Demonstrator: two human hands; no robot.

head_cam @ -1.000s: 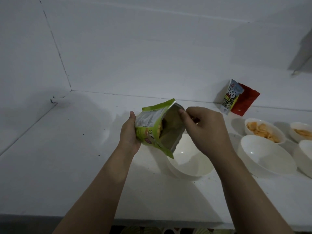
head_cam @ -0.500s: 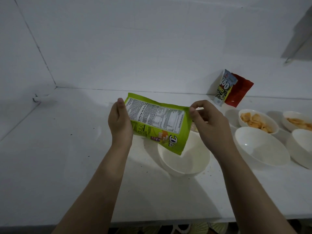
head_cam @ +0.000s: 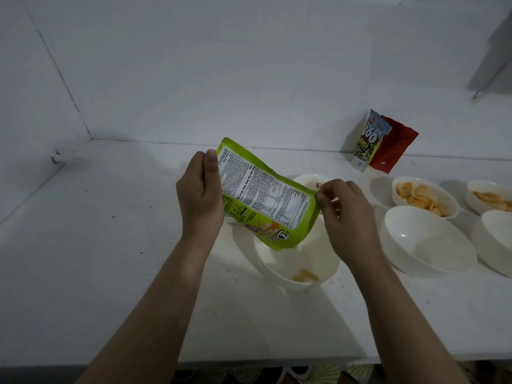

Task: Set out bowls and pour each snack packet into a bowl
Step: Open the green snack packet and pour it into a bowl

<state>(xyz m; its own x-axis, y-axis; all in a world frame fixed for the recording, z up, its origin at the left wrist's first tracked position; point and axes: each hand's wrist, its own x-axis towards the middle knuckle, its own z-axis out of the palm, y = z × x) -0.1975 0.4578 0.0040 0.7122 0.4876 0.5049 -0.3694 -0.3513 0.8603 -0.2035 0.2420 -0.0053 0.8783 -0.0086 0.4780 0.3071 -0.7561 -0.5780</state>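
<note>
left hand [head_cam: 200, 195] grips packet [head_cam: 266, 198] | right hand [head_cam: 346, 214] pinches corner | over bowl [head_cam: 327, 253]

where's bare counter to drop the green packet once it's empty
The widest bare counter lies left of the left hand, toward the wall corner. A bare strip also runs along the near edge. Right of the pouring bowl it is crowded with bowls.

both hands [head_cam: 347, 217] tip the green packet [head_cam: 266, 200] over a white bowl [head_cam: 297, 261].
</note>
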